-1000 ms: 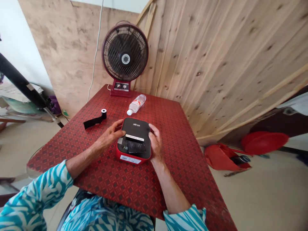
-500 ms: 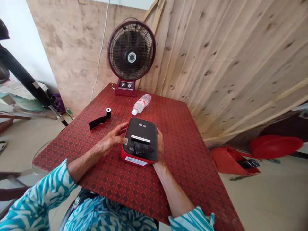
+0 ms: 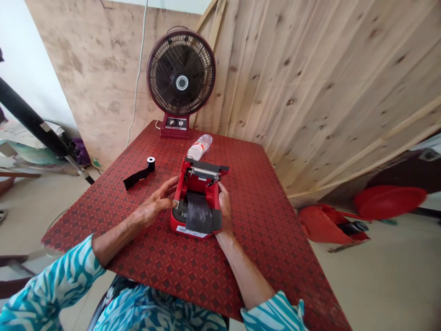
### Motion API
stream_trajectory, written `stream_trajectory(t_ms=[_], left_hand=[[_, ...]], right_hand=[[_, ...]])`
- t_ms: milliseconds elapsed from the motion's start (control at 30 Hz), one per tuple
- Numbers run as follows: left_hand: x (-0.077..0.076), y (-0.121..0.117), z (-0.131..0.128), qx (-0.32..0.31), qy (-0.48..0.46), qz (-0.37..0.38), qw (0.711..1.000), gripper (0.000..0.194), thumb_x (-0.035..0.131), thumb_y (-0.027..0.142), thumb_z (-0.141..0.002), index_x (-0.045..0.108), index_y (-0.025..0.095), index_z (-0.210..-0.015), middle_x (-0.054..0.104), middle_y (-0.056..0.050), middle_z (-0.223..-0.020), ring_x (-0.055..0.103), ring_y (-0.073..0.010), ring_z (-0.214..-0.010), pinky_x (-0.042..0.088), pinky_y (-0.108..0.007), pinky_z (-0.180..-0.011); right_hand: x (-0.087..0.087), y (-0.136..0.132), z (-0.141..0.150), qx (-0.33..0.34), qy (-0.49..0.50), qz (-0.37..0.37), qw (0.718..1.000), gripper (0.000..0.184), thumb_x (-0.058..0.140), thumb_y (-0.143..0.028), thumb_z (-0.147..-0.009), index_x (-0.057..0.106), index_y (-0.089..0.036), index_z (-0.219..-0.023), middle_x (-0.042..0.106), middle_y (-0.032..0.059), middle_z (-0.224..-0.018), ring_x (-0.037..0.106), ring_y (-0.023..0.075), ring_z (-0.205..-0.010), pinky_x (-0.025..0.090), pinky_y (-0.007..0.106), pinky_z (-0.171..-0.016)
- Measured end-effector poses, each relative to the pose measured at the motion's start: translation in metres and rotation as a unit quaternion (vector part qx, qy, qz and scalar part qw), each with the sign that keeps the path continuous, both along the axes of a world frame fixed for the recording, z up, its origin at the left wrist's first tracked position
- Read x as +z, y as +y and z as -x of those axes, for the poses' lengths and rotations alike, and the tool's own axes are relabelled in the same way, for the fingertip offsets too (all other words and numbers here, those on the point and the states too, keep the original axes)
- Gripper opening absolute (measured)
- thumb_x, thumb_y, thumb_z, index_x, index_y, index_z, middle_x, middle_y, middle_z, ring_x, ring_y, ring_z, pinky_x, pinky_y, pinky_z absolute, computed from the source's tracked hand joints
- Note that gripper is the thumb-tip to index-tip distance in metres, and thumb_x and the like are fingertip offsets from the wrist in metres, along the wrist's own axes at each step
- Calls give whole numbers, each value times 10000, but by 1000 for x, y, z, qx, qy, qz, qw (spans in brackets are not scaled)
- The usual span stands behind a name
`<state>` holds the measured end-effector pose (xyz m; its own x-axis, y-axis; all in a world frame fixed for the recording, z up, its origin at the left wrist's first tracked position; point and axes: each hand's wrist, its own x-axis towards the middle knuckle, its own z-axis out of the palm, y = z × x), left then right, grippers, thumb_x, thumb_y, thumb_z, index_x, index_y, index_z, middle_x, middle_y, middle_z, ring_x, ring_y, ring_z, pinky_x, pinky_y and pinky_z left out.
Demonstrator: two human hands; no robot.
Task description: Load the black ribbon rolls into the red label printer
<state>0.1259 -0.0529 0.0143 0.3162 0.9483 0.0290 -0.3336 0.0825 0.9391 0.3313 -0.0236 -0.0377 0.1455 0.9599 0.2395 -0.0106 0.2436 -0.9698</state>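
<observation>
A red and black label printer (image 3: 174, 219) rests on the table in front of me with its lid (image 3: 208, 168) raised. A strip of black paper (image 3: 199, 214) lies across the printer's open bay and over its front edge. My left hand (image 3: 161, 200) holds the printer's left side, the thumb at a silver tab there and the fingers along the wall. Against the right side, my right hand (image 3: 224, 209) grips the casing, its fingertips partly hidden behind it. Left of the printer stands a small roll of black paper (image 3: 150, 164) with its end trailing on the tabletop.
A clear plastic bottle (image 3: 200, 147) lies behind the printer, partly covered by the raised lid. A dark red fan (image 3: 175, 131) stands at the back of the patterned red table (image 3: 262, 239). Off the right edge, a red dustpan (image 3: 320, 225) sits near the floor.
The printer's lid has swung up and back, baring the inside and the black paper strip. Both hands have stayed at its sides. The view has shifted slightly.
</observation>
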Motion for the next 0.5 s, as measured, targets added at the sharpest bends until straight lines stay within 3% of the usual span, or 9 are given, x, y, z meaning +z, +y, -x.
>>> stream_trajectory(t_ms=[167, 267, 333, 400, 500], left_hand=[[0, 0, 2, 0, 18, -7, 1000, 725, 584, 160, -661, 469, 268, -1369, 480, -60, -1434, 373, -316, -1353, 392, -453, -1035], [12, -2, 5, 32, 97, -60, 993, 649, 594, 201, -702, 503, 267, -1341, 512, -67, -1404, 432, -312, -1311, 402, -463, -1022], [24, 0, 5, 81, 196, -156, 965, 491, 617, 236, -739, 607, 259, -1230, 550, -67, -1363, 459, -294, -1286, 372, -455, -1051], [39, 6, 1, 80, 286, -253, 921, 311, 589, 267, -797, 686, 249, -1092, 628, -65, -1254, 535, -257, -1201, 383, -416, -1045], [55, 24, -16, -47, 400, -318, 858, 266, 517, 257, -839, 710, 262, -1021, 707, -41, -1059, 633, -222, -1013, 451, -358, -946]], right_hand=[[2, 0, 3, -38, -11, -13, 999, 425, 425, -459, -893, 564, -246, -1234, 546, 57, -1358, 466, 205, -1271, 338, 419, -1090], [2, -1, 4, -32, -1, -3, 999, 421, 420, -463, -900, 561, -250, -1235, 549, 62, -1355, 467, 200, -1269, 334, 421, -1092], [2, -1, 4, -26, 11, 1, 1000, 435, 412, -483, -900, 555, -252, -1241, 556, 65, -1348, 478, 202, -1258, 339, 424, -1086], [2, 0, 3, -21, 22, 2, 1000, 452, 418, -503, -893, 552, -246, -1239, 568, 64, -1332, 490, 203, -1247, 339, 425, -1086], [2, 1, 2, -9, 38, -2, 999, 462, 432, -514, -882, 549, -238, -1234, 577, 62, -1318, 509, 201, -1227, 352, 411, -1077]])
